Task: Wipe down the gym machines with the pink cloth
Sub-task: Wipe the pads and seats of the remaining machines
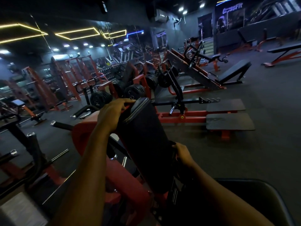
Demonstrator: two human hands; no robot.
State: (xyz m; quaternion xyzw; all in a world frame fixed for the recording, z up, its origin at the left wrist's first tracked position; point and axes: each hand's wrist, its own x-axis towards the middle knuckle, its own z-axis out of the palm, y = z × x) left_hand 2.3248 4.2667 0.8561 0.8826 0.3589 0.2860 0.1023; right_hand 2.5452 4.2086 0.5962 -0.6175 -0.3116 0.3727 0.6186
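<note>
Black padding fills the middle of your view: the long pad of the machine you are standing over, mounted on a red frame. Much of it is hard to read. The room is dim, the pad's lower end sinks into shadow between your forearms, and the frame beneath it is blurred and cut off by the bottom edge. A dark rounded shape at the lower right is also cut off, and you cannot tell what it is.

Your left hand lies over the pad's top end, fingers stretched nearly straight across the corner, thumb out of sight. Under those fingers shows a reddish strip. In this light you cannot tell whether that is the pink cloth or the frame's paint. Your right hand grips the pad's lower right edge, fingers curled round it, their tips lost behind the pad.

The pad's long axis runs from low in the centre, near you, up and slightly to the left. Its stitched top end points away toward the weight plates, and it leans rather than standing upright. Its broad face turns to your right.

To the left, two black-gripped handles with metal end caps stick out beside the frame. Further off, benches and racks blur into the dark.
</note>
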